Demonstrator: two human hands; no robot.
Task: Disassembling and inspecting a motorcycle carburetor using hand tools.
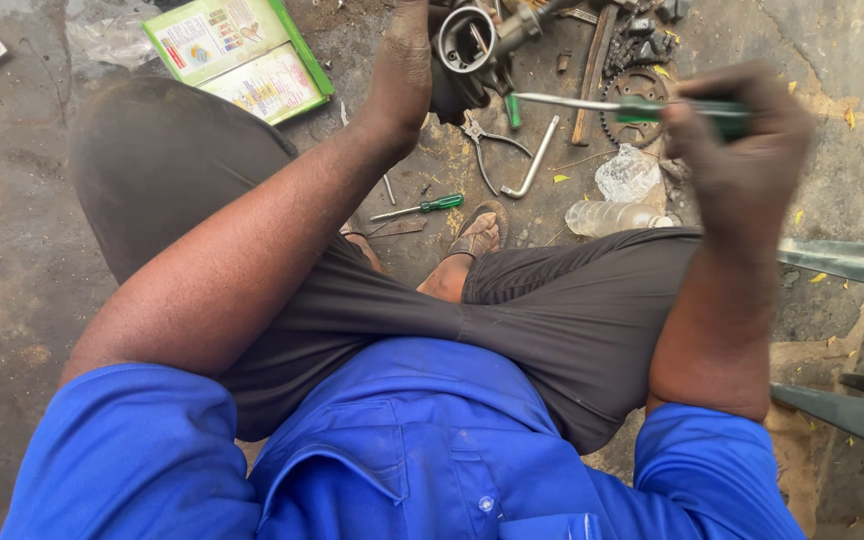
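- Right hand point(737, 150): fingers were closed around a green-handled screwdriver point(652, 108), tip aimed at the metal engine part point(472, 45).
- Left hand point(402, 55) steadied that part on the floor (finger state cannot be told).
- Judgement: a firm brace would keep the tip seated.

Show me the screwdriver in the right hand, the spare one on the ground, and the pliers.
Held screwdriver point(682, 112), head view: on its green handle, gripped by the right hand point(742, 150).
Ground screwdriver point(441, 203), head view: on its green handle.
Pliers point(474, 130), head view: on the pivot joint.
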